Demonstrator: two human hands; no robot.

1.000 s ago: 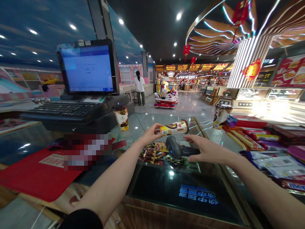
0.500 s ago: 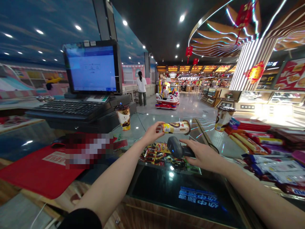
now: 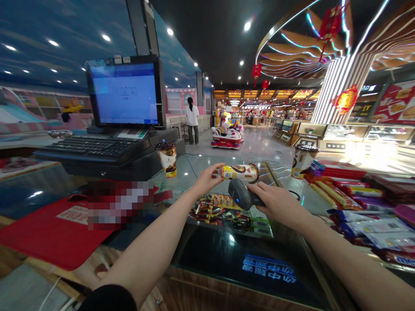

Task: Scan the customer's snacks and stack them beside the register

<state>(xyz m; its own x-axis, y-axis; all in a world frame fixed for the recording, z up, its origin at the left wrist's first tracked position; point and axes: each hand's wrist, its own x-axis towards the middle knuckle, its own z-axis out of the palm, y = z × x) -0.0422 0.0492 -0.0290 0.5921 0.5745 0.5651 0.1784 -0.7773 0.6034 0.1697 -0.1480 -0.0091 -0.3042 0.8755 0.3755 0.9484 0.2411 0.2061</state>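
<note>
My left hand [image 3: 207, 179] grips a paper cup drink [image 3: 240, 173] lying on its side, with a yellow barcode label facing the scanner. My right hand [image 3: 279, 204] is wrapped around the handle of a black handheld barcode scanner [image 3: 241, 194]. The scanner's head points up and sits just under the cup, nearly touching it. Both hands are above a glass counter [image 3: 207, 172], which has printed snack packets [image 3: 223, 211] under or on it. Two similar cups stand upright nearby, one [image 3: 167, 160] by the till and one [image 3: 302, 160] at the right.
A till monitor [image 3: 126, 93] and black keyboard [image 3: 90, 146] stand at the left, above a red mat [image 3: 61, 229]. Packaged sweets [image 3: 350, 194] are piled on the right. Beyond the counter, a person in white [image 3: 192, 119] stands near a kiddie ride [image 3: 227, 137].
My right hand has brought the scanner up closer under the cup. The left hand and cup have stayed nearly in place, and the view has shifted only slightly.
</note>
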